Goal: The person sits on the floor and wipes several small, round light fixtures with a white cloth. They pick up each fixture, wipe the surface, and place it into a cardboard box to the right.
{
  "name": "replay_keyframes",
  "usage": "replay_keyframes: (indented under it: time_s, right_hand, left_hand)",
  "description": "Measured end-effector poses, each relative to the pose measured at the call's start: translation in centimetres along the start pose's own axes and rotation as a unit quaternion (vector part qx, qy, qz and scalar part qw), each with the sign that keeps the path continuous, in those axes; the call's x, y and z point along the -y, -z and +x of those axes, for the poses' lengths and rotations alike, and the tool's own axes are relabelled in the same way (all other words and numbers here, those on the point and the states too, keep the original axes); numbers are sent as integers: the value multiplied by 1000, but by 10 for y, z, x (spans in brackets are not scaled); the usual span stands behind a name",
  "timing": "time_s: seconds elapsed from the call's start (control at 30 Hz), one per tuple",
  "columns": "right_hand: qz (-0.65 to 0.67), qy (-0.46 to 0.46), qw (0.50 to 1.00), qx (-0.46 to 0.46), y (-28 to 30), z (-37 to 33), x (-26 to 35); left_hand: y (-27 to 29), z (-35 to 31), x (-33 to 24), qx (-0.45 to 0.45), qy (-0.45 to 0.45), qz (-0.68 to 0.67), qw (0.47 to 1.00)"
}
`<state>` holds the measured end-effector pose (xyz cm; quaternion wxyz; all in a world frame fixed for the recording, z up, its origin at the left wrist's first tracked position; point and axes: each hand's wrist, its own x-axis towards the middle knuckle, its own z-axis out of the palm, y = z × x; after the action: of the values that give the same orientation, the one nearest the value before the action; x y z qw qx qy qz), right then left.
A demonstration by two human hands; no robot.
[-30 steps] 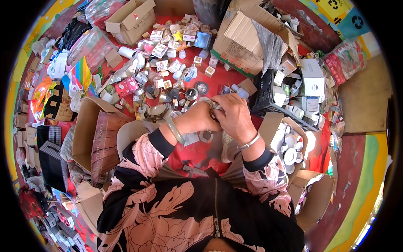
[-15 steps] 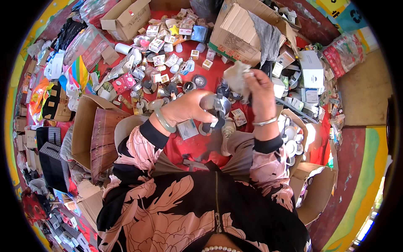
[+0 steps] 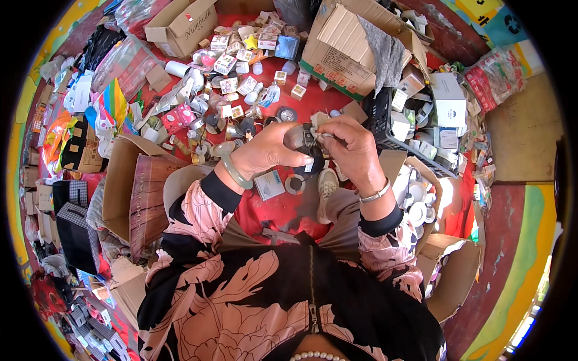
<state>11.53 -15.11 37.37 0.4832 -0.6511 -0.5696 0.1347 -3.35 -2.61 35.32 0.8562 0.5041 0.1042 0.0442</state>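
My left hand (image 3: 268,147), with a pale bangle on its wrist, grips a dark round container (image 3: 308,157) with a clear, shiny upper part. The container sits between thumb and fingers above the red floor cloth, and its exact kind is unclear. My right hand (image 3: 349,144) is at the container's right edge, fingers pinched together. A crumpled whitish scrap (image 3: 319,119) shows at those fingertips. Below my left hand, a small white box (image 3: 269,185) lies beside a dark ring-shaped piece (image 3: 295,184). My fingers partly cover the container.
Small boxes, jars and lids (image 3: 241,78) lie scattered ahead on the red cloth. Cardboard boxes stand at far left (image 3: 180,27), far right (image 3: 337,48) and near left (image 3: 120,186). A black crate (image 3: 415,150) of packages and a carton of white round pieces (image 3: 436,180) are on the right.
My right hand has come down and left, bringing the whitish scrap from the raised position to the container. My left hand stays nearly in place, and the container has tilted slightly.
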Motion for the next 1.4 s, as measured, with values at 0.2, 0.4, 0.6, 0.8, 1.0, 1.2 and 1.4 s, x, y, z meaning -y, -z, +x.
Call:
replay_keyframes:
  time_s: [0.2,0.4,0.6,0.8,1.0,1.2,1.4]
  right_hand:
    - [142,-98,983,65,12,0,-3]
    - [227,-132,960,98,19,-1,5]
    - [203,-68,977,19,24,5,4]
    - [513,-60,849,-108,40,4,-1]
    - [327,-69,933,-137,10,2,9]
    - [-200,144,969,-31,-21,6,19]
    - [-232,236,943,35,-38,-1,22]
  left_hand:
    - [-5,-2,-5,-16,-24,22,999]
    - [-5,-3,-4,-15,-43,4,999]
    - [-1,4,3,-34,-23,52,998]
    - [-1,5,4,-64,-92,-62,992]
    - [2,14,10,-28,-69,-319,945]
    - [-8,17,11,-53,-59,-387,919]
    - [26,20,35,14,-75,-388,919]
